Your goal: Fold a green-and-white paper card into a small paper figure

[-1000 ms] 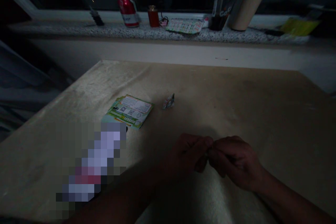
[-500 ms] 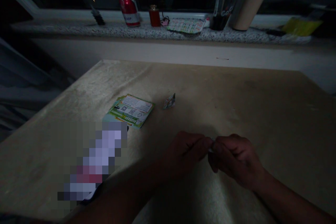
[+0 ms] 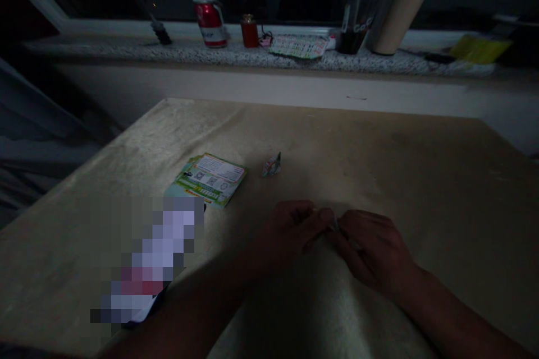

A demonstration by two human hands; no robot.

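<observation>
My left hand and my right hand meet fingertip to fingertip over the front middle of the table. Between their pinched fingers shows a sliver of a small whitish piece; most of it is hidden, and its kind is too small and dark to make out. Both hands are closed on it. Beyond them on the table lies a small crumpled or folded piece of printed paper. Left of that rests a green and white printed leaflet, which neither hand touches.
A blurred-out, phone-like object lies beside my left forearm on the cloth-covered table. Along the granite windowsill stand a red can, a small red bottle, a lidded cup and a cardboard tube.
Both hands have shifted slightly up and left, staying together. My fingers have changed their pinch, and the whitish piece shows a little more than a second ago. The things on the table stay put.
</observation>
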